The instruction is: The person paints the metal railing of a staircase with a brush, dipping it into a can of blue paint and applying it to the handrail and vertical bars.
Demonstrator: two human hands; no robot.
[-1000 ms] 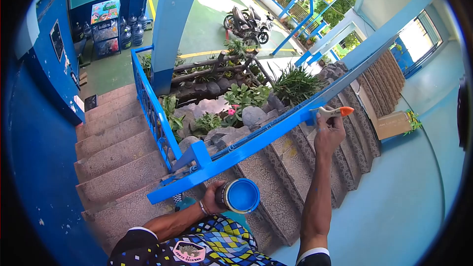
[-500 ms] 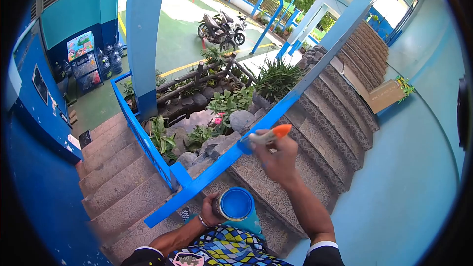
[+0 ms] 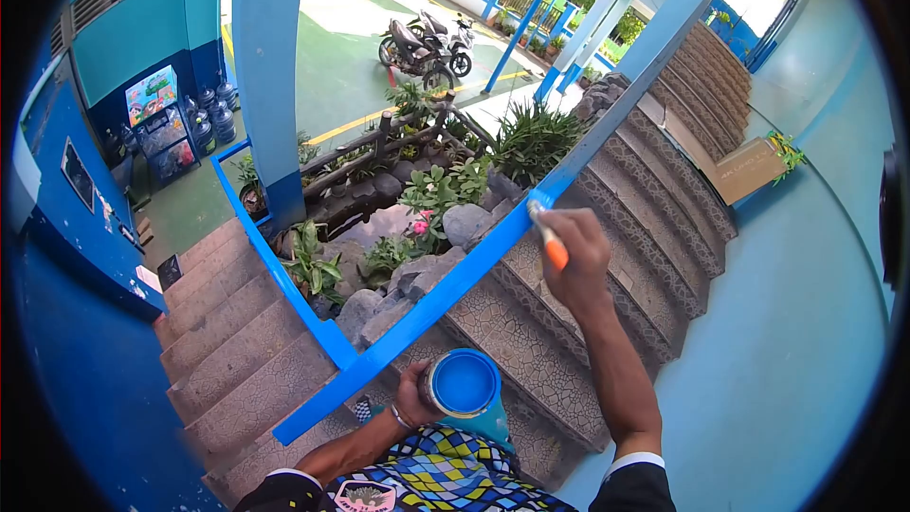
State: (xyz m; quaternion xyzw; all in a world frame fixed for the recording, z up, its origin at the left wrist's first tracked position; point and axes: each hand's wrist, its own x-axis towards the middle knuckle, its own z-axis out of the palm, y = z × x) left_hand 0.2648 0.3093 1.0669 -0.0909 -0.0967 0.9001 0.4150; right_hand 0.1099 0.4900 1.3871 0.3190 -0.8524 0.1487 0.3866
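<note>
My right hand (image 3: pixel 576 251) grips a paintbrush (image 3: pixel 552 239) with an orange handle end. Its bristles touch the top of the handrail (image 3: pixel 445 286), at the border between fresh bright blue and the duller grey-blue stretch above. In my left hand (image 3: pixel 413 398) is an open paint can (image 3: pixel 463 383), held from its left side in front of my body. Blue paint fills it, and smears mark its rim. The can is just below the painted lower part of the rail.
Stone-patterned stairs (image 3: pixel 531 322) run down on the left and up on the right. Beyond the rail lies a rock garden with plants (image 3: pixel 445 185). A cardboard piece (image 3: pixel 749 171) leans on the upper steps by the wall. Motorcycles (image 3: pixel 427 43) stand in the courtyard.
The paintbrush has moved up along the rail, and its orange end now points down toward me. Bright blue reaches farther up the rail. My left hand keeps the can in nearly the same place.
</note>
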